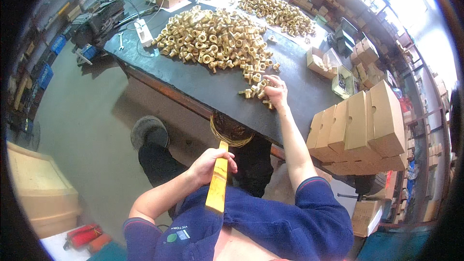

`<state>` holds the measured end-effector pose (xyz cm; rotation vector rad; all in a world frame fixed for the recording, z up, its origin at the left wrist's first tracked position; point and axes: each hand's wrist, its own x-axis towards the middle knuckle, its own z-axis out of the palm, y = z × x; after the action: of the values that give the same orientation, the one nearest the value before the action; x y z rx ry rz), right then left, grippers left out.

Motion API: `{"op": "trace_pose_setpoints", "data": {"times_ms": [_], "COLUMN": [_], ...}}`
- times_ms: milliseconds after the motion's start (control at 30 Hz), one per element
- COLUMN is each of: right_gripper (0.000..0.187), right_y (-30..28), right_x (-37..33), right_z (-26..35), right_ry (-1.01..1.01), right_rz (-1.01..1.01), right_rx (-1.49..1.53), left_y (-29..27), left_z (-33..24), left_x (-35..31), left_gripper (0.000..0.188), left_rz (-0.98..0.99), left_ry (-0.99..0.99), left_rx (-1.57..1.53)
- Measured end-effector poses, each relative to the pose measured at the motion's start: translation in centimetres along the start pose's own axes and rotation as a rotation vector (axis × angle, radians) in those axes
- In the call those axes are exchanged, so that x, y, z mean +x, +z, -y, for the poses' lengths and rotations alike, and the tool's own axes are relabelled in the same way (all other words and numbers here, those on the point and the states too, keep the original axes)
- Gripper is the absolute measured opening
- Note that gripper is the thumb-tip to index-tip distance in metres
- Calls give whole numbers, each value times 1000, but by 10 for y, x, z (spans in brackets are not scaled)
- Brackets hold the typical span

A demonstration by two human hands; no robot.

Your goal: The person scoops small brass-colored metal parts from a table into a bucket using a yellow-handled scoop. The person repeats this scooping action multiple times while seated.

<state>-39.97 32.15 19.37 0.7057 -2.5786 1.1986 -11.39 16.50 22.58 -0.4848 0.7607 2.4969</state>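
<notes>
My left hand grips a yellow flat bar that runs down toward my lap; its upper end meets a wire loop hanging at the table's near edge. My right hand reaches out over the dark table and rests on a small cluster of brass fittings, fingers curled on them. Behind that cluster lies a large heap of brass fittings, and a second heap sits farther back on white paper.
Stacked cardboard boxes stand at the table's right end, with small open boxes beside them. A vice and tools occupy the far left corner. A beige bin stands on the floor at left. Shelves line the right wall.
</notes>
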Motion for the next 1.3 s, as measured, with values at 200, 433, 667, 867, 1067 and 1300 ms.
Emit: {"op": "trace_pose_setpoints", "data": {"times_ms": [200, 433, 667, 867, 1067, 1300], "right_gripper": [33, 28, 27, 23, 23, 33], "right_y": [12, 25, 29, 49, 52, 7], "right_x": [-33, -72, -103, -130, -144, -52], "right_z": [17, 49, 86, 112, 109, 60], "right_ry": [-13, 3, -16, -166, -342, -478], "right_rz": [-138, -264, -314, -354, -50, -171], "right_rx": [-57, -97, -65, -1, 255, 192], "left_y": [6, 5, 14, 20, 12, -4], "left_z": [-7, -15, -22, -21, -17, -15], "left_x": [3, 0, -4, -6, -4, -11], "left_gripper": [18, 16, 12, 11, 25, 25], "left_rz": [10, -45, -80, -74, -13, -25], "left_ry": [-7, -50, -74, -61, -22, 18], "left_rx": [30, -7, -2, -7, 66, 76]}}
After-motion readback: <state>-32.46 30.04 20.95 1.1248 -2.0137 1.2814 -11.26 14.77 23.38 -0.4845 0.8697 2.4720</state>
